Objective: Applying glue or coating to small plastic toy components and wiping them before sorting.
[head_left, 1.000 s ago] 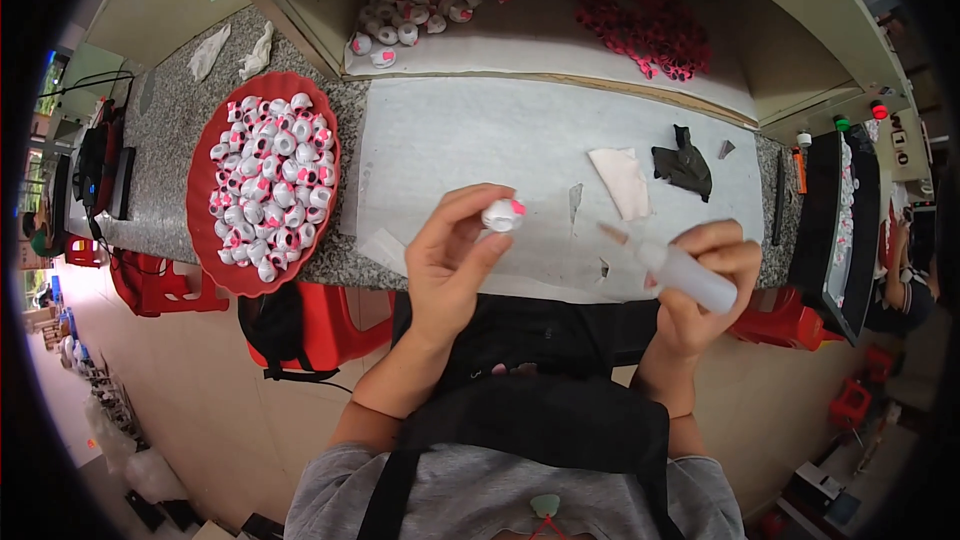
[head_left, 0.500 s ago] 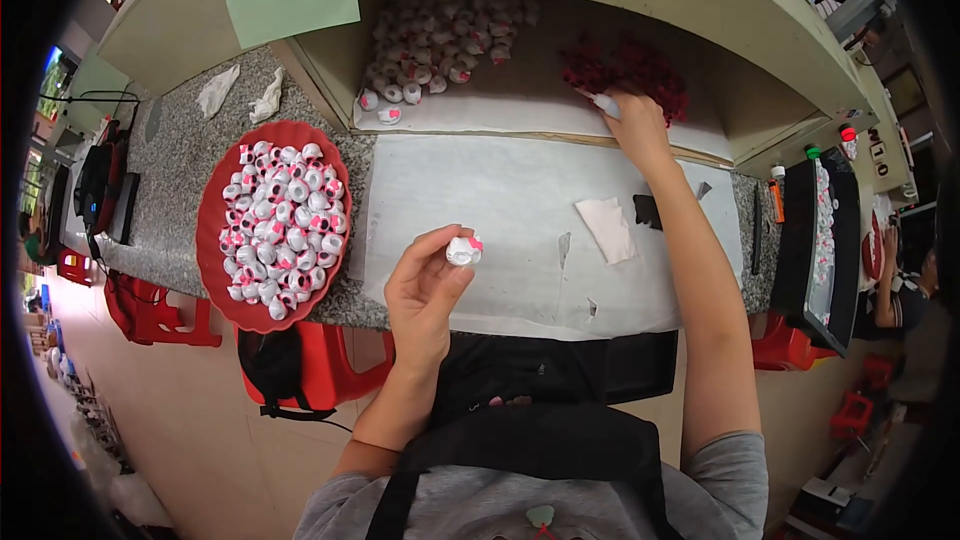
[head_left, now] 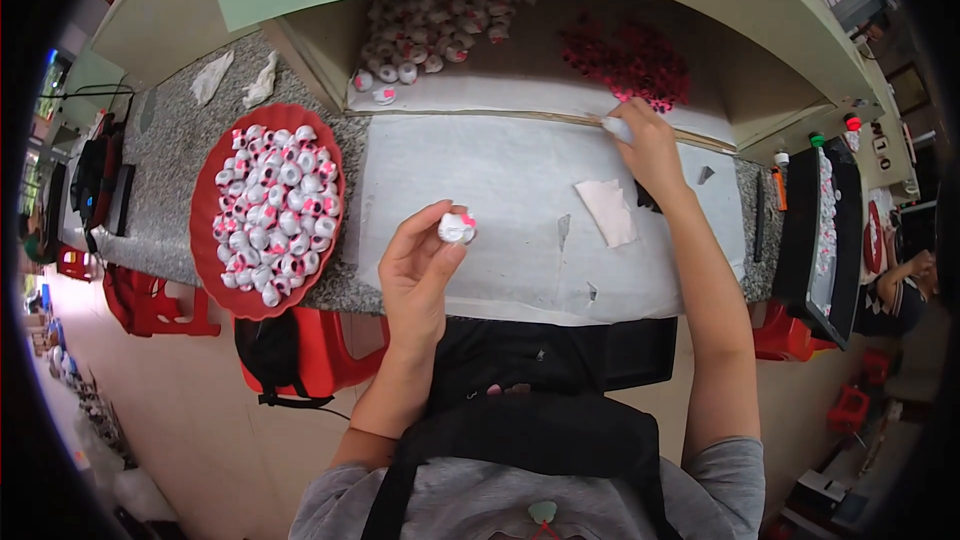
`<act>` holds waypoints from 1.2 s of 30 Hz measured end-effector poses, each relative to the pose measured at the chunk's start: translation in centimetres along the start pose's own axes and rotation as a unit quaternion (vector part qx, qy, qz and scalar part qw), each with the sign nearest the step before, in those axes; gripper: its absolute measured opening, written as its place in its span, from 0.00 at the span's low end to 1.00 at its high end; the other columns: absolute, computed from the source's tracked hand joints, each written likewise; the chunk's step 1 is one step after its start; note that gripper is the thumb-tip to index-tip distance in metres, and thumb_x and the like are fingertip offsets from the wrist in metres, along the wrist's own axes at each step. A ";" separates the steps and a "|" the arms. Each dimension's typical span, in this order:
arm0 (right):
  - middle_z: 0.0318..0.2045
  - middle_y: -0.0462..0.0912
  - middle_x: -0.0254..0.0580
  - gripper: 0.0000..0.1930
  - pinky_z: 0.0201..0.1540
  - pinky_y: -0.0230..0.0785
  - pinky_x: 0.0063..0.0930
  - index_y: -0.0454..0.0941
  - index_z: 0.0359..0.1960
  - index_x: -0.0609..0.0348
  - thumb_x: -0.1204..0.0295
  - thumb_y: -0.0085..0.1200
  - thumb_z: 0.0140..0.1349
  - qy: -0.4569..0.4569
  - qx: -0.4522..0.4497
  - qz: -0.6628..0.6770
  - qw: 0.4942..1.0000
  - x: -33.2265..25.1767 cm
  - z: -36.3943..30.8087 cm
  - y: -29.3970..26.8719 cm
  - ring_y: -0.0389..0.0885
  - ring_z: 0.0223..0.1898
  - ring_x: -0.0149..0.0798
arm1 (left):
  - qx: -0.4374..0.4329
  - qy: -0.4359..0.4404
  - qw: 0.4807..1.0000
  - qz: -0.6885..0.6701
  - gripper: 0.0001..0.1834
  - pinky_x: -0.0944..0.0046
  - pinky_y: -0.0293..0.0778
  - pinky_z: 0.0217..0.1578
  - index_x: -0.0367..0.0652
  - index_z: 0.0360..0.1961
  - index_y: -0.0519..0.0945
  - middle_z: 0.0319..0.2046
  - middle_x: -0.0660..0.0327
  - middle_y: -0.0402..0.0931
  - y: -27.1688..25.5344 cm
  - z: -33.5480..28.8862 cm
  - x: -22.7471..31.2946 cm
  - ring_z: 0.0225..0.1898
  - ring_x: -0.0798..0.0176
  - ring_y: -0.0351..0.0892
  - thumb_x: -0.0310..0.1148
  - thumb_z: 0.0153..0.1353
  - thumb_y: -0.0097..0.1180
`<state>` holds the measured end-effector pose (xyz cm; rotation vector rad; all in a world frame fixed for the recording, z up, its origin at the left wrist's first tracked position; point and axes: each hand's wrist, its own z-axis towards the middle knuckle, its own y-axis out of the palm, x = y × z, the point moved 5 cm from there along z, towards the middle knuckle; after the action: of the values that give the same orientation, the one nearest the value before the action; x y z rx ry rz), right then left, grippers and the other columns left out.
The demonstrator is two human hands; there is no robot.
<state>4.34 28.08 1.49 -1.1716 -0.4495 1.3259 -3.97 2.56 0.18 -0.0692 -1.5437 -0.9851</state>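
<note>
White and pink, a small rounded piece [head_left: 457, 229] sits at the fingertips of the left hand [head_left: 418, 262], pinched between thumb and fingers above the white sheet [head_left: 500, 170] that covers the middle of the work surface. The right hand [head_left: 650, 150] reaches forward to the front edge of the shelf [head_left: 790, 70], its fingers curled around a whitish bottle [head_left: 615, 128], mostly hidden by the hand; its fingertips are at the near edge of a heap of pink bits [head_left: 635, 55], and whether they also grip one of these cannot be told. To the left of that heap, well apart from it, many white and pink pieces [head_left: 440, 25] lie piled in the same shelf. A red scalloped tray [head_left: 203, 240], full of similar pieces, stands on the speckled counter [head_left: 170, 160] to the left of the left hand. A pale folded cloth [head_left: 606, 214] lies on the sheet between the two hands, and just beside it a dark scrap [head_left: 647, 200] shows, partly covered by the right forearm.
</note>
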 end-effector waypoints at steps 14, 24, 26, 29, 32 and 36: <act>0.21 0.74 0.46 0.04 0.20 0.62 0.16 0.71 0.22 0.68 0.85 0.50 0.42 0.198 0.014 0.534 0.822 -10.5 -8.4 -1.1 0.71 0.20 0.28 | -0.110 -0.034 0.993 0.041 0.18 0.67 0.64 0.41 0.34 0.42 0.66 0.39 0.52 0.67 3.0 -1.0 -1.9 0.40 0.63 0.68 0.18 0.46 0.48; 0.20 0.75 0.40 0.03 0.22 0.62 0.15 0.70 0.24 0.66 0.81 0.51 0.46 0.217 -0.046 0.637 0.739 -11.1 -9.4 -0.2 0.70 0.19 0.25 | -0.158 0.060 0.964 0.205 0.16 0.69 0.65 0.38 0.37 0.37 0.71 0.38 0.55 0.69 4.0 -1.3 -1.7 0.40 0.62 0.68 0.17 0.43 0.51; 0.19 0.73 0.46 0.04 0.19 0.61 0.17 0.68 0.22 0.67 0.84 0.49 0.43 0.220 -0.045 0.619 0.753 -10.9 -9.4 0.1 0.69 0.17 0.28 | -0.169 0.087 0.950 0.248 0.16 0.68 0.66 0.38 0.37 0.37 0.72 0.37 0.55 0.70 4.2 -1.4 -1.4 0.40 0.61 0.69 0.18 0.42 0.51; 0.20 0.73 0.44 0.04 0.18 0.60 0.16 0.68 0.22 0.66 0.83 0.50 0.44 0.225 -0.026 0.615 0.756 -10.9 -9.4 0.2 0.68 0.17 0.28 | -0.186 0.088 0.945 0.255 0.15 0.65 0.63 0.42 0.33 0.36 0.71 0.38 0.50 0.68 4.2 -1.5 -1.2 0.43 0.58 0.67 0.16 0.43 0.49; 0.20 0.72 0.44 0.06 0.18 0.60 0.16 0.67 0.23 0.66 0.83 0.50 0.43 0.231 -0.034 0.624 0.745 -11.0 -9.6 0.4 0.68 0.17 0.27 | -0.195 0.088 0.947 0.239 0.15 0.65 0.63 0.42 0.33 0.36 0.71 0.38 0.50 0.68 4.2 -1.5 -1.2 0.43 0.57 0.66 0.17 0.43 0.50; 0.21 0.71 0.42 0.08 0.19 0.59 0.15 0.66 0.25 0.64 0.84 0.51 0.42 0.240 -0.019 0.611 0.754 -11.3 -9.7 0.7 0.67 0.17 0.27 | -0.184 0.038 0.975 0.117 0.13 0.66 0.64 0.42 0.34 0.37 0.70 0.39 0.51 0.68 4.0 -1.6 -1.4 0.42 0.60 0.67 0.19 0.46 0.50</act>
<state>8.93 13.92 0.84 -1.8747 0.8603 1.9604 -0.15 4.81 0.93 -0.4593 -1.2353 -1.0586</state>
